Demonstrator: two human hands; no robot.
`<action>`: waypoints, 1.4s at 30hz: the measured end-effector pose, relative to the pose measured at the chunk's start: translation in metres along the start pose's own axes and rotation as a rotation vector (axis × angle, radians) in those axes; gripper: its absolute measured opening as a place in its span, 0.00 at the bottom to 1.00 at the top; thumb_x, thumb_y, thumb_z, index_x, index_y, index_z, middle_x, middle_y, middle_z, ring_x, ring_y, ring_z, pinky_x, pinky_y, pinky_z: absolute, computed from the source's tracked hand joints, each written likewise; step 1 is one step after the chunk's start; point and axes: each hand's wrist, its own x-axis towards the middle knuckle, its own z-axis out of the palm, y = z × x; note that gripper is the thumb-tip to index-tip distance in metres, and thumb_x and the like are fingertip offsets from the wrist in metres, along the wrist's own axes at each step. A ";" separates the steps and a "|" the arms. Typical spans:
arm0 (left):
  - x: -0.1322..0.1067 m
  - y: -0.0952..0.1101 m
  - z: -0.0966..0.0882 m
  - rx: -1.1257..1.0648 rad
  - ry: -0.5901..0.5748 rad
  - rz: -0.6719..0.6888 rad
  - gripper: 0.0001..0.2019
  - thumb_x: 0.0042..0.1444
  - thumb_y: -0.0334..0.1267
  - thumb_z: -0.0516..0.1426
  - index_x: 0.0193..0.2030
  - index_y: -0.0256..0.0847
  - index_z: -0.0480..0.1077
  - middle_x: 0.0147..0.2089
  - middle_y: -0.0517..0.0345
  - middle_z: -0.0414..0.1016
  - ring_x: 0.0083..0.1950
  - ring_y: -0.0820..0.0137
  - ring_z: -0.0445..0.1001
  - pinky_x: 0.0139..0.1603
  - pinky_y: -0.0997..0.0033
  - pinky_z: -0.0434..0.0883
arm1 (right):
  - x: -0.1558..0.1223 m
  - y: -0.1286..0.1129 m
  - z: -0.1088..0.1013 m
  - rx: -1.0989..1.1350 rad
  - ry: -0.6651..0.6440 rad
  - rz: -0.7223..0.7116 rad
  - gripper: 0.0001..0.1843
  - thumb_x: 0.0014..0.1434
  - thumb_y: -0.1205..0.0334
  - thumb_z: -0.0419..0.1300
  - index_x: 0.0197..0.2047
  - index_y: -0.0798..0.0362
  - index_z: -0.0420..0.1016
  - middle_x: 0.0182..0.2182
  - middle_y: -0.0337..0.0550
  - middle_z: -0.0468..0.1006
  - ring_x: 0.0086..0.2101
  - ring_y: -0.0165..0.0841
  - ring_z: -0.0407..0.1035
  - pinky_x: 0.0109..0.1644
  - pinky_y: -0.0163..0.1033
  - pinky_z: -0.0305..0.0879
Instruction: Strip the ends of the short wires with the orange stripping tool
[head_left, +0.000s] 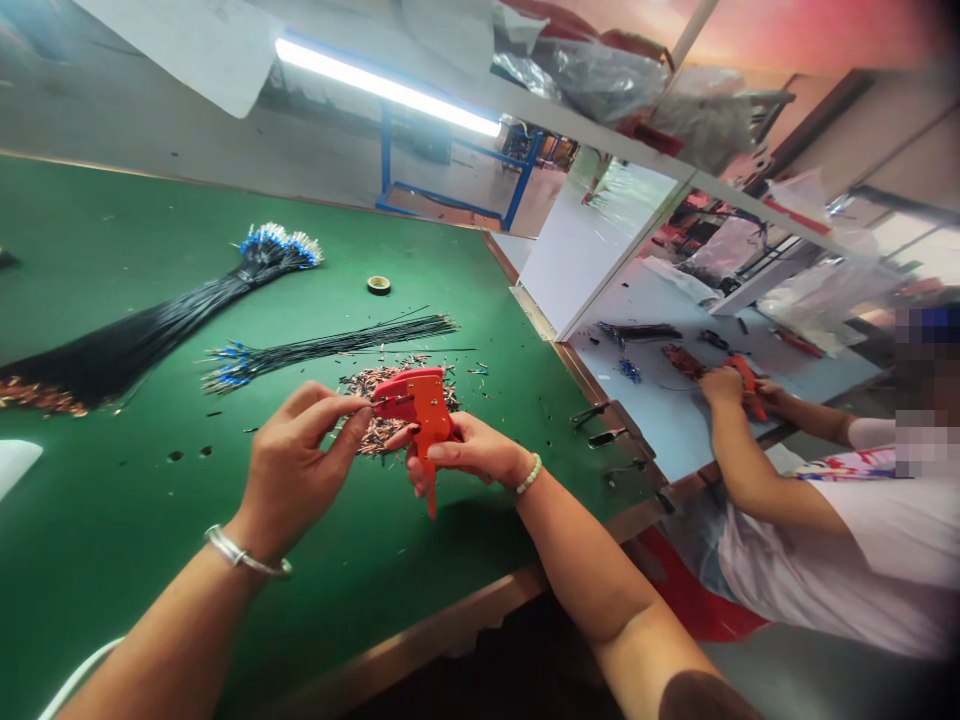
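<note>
Forearms (622,590): nearest the camera, reaching up from the bottom, with a bangle (244,556) on the left and a bracelet (529,474) on the right.
Tool (433,408): orange and red, over the tabletop (352,610) in front of the scraps (360,384); handle pointing down the view toward the camera, nose pointing left.
Right grip (480,448): closed around the tool's handle, so the nearer of the two; the tool's head stands above and left of it.
Left grip (300,465): closed in a pinch on what looks like a thin wire (384,403).
Wire and nose: the wire runs rightward from the left grip, roughly along the nose; the pinch is just beside the nose, and whether they touch, or how far in the wire sits, I cannot tell.
Small bundle (337,345): black wires beyond the scraps, blue-tipped end left.
Tape (379,285): a roll lying flat beyond the small bundle.
Big bundle (165,315): farther left, blue and white ends toward the upper right, coppery ends lower left.
Lamp (386,88): a lit tube above the far edge.
Co-worker (810,560): at right, hands at a second tool (745,375).
</note>
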 end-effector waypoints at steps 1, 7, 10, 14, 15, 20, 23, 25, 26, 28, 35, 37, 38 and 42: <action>0.000 0.001 0.000 -0.002 -0.004 0.001 0.03 0.66 0.35 0.62 0.42 0.42 0.79 0.33 0.64 0.70 0.30 0.77 0.67 0.30 0.74 0.65 | 0.000 0.000 0.000 -0.009 -0.003 -0.001 0.33 0.58 0.44 0.74 0.57 0.59 0.79 0.37 0.44 0.79 0.35 0.35 0.78 0.45 0.45 0.80; 0.002 0.005 -0.003 -0.008 -0.023 -0.015 0.02 0.66 0.35 0.62 0.41 0.43 0.78 0.33 0.64 0.71 0.29 0.76 0.67 0.29 0.72 0.65 | 0.000 -0.003 0.002 -0.066 0.039 0.006 0.32 0.58 0.38 0.73 0.50 0.59 0.80 0.32 0.41 0.80 0.32 0.34 0.79 0.40 0.42 0.79; 0.003 0.007 -0.005 -0.012 -0.028 -0.013 0.02 0.66 0.36 0.62 0.41 0.44 0.78 0.33 0.64 0.70 0.28 0.76 0.66 0.28 0.72 0.64 | 0.002 -0.003 0.003 -0.119 0.066 -0.001 0.31 0.57 0.36 0.72 0.45 0.58 0.80 0.29 0.39 0.79 0.27 0.32 0.77 0.35 0.38 0.77; 0.003 0.009 -0.006 -0.021 -0.029 -0.043 0.03 0.66 0.37 0.62 0.40 0.44 0.78 0.32 0.65 0.69 0.27 0.76 0.63 0.27 0.72 0.63 | 0.006 0.001 0.004 -0.164 0.118 0.001 0.32 0.54 0.34 0.73 0.42 0.57 0.79 0.27 0.36 0.78 0.24 0.30 0.76 0.29 0.36 0.75; 0.003 0.009 -0.006 -0.024 -0.029 -0.053 0.03 0.66 0.38 0.62 0.40 0.45 0.78 0.32 0.65 0.69 0.26 0.76 0.63 0.27 0.71 0.64 | 0.007 0.003 0.005 -0.172 0.129 -0.003 0.31 0.54 0.35 0.73 0.41 0.57 0.79 0.26 0.36 0.78 0.24 0.30 0.75 0.28 0.36 0.74; 0.003 0.005 -0.004 -0.046 -0.028 -0.134 0.07 0.67 0.42 0.60 0.45 0.46 0.78 0.39 0.61 0.76 0.36 0.71 0.73 0.39 0.68 0.74 | 0.013 0.007 0.011 -0.033 0.153 -0.088 0.27 0.55 0.39 0.74 0.35 0.55 0.73 0.20 0.29 0.68 0.19 0.24 0.63 0.23 0.33 0.66; 0.003 0.001 -0.002 -0.049 -0.011 -0.248 0.13 0.69 0.47 0.57 0.52 0.46 0.77 0.45 0.57 0.80 0.44 0.67 0.77 0.49 0.62 0.76 | 0.014 0.008 0.013 0.025 0.196 -0.101 0.29 0.53 0.40 0.76 0.33 0.53 0.69 0.19 0.26 0.64 0.18 0.22 0.59 0.22 0.33 0.62; 0.002 -0.001 -0.001 -0.048 -0.036 -0.326 0.15 0.70 0.49 0.55 0.54 0.46 0.76 0.45 0.57 0.81 0.46 0.65 0.79 0.51 0.60 0.76 | 0.015 0.008 0.015 0.016 0.213 -0.082 0.29 0.53 0.39 0.76 0.34 0.52 0.67 0.19 0.26 0.64 0.17 0.22 0.58 0.20 0.33 0.60; 0.001 -0.002 -0.001 -0.048 -0.063 -0.349 0.15 0.70 0.49 0.54 0.54 0.46 0.76 0.44 0.57 0.82 0.45 0.65 0.79 0.50 0.60 0.75 | 0.015 0.008 0.015 0.010 0.214 -0.070 0.29 0.53 0.39 0.76 0.34 0.52 0.67 0.18 0.26 0.64 0.17 0.22 0.57 0.19 0.33 0.59; 0.000 -0.003 -0.001 -0.049 -0.099 -0.335 0.15 0.71 0.49 0.53 0.50 0.46 0.77 0.39 0.58 0.81 0.41 0.65 0.78 0.47 0.61 0.74 | 0.014 0.009 0.014 0.005 0.208 -0.052 0.29 0.53 0.39 0.76 0.34 0.52 0.67 0.18 0.25 0.63 0.16 0.22 0.56 0.19 0.33 0.58; 0.000 -0.004 0.001 -0.043 -0.073 -0.160 0.11 0.68 0.45 0.59 0.36 0.43 0.77 0.31 0.61 0.75 0.31 0.71 0.72 0.33 0.70 0.68 | 0.009 0.007 0.000 -0.070 0.072 0.001 0.30 0.55 0.40 0.75 0.47 0.57 0.76 0.29 0.39 0.79 0.28 0.32 0.75 0.31 0.38 0.76; 0.000 -0.005 0.000 -0.023 -0.064 -0.165 0.10 0.68 0.44 0.59 0.38 0.43 0.78 0.33 0.61 0.77 0.33 0.71 0.74 0.36 0.70 0.70 | 0.008 0.005 -0.003 -0.028 0.021 0.023 0.32 0.54 0.41 0.76 0.49 0.58 0.76 0.36 0.45 0.82 0.33 0.35 0.79 0.36 0.41 0.79; 0.000 -0.006 0.000 -0.007 -0.053 -0.166 0.10 0.68 0.43 0.59 0.39 0.43 0.79 0.34 0.60 0.78 0.34 0.71 0.75 0.38 0.70 0.71 | 0.007 0.004 -0.004 -0.004 0.002 0.018 0.32 0.54 0.42 0.76 0.49 0.58 0.76 0.39 0.49 0.83 0.36 0.36 0.80 0.39 0.42 0.80; -0.002 -0.009 -0.002 0.082 -0.014 -0.150 0.10 0.68 0.44 0.60 0.40 0.43 0.80 0.39 0.57 0.82 0.39 0.68 0.78 0.44 0.66 0.72 | 0.006 0.003 -0.009 0.063 -0.011 -0.031 0.33 0.55 0.42 0.74 0.52 0.59 0.75 0.45 0.56 0.84 0.40 0.40 0.81 0.46 0.47 0.80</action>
